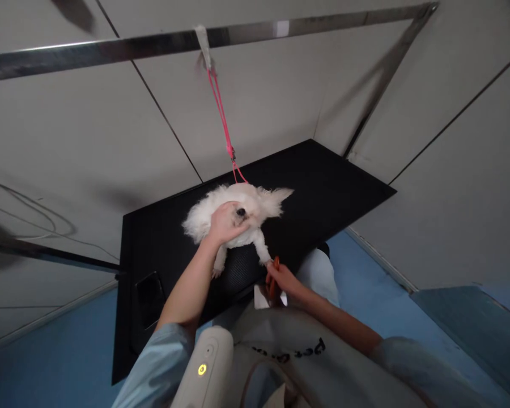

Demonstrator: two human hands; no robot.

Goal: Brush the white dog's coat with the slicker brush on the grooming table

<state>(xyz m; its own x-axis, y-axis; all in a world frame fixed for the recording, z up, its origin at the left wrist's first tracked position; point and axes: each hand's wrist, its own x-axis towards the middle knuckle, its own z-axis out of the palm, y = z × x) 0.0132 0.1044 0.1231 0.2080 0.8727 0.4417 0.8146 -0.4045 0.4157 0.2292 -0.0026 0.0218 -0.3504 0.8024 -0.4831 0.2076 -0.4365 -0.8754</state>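
Observation:
A fluffy white dog point(244, 195) is on a black grooming table point(323, 187), with its dark nose facing me. My left hand point(226, 224) is wrapped around the side of its head, by the muzzle. My right hand point(284, 279) is closed on an orange-red tool point(275, 277) at the table's near edge. Its fingers also touch the paw at the end of the dog's outstretched front leg point(261, 247). The exact kind of tool is too small to make out. A pink leash loop point(223, 116) runs from the dog up to a bar.
The metal bar point(161, 44) crosses above the table. A dark phone-like slab point(150, 299) lies at the table's left end. A white device with a yellow light point(208, 354) is close in front of me. Wall panels stand behind; the floor is blue.

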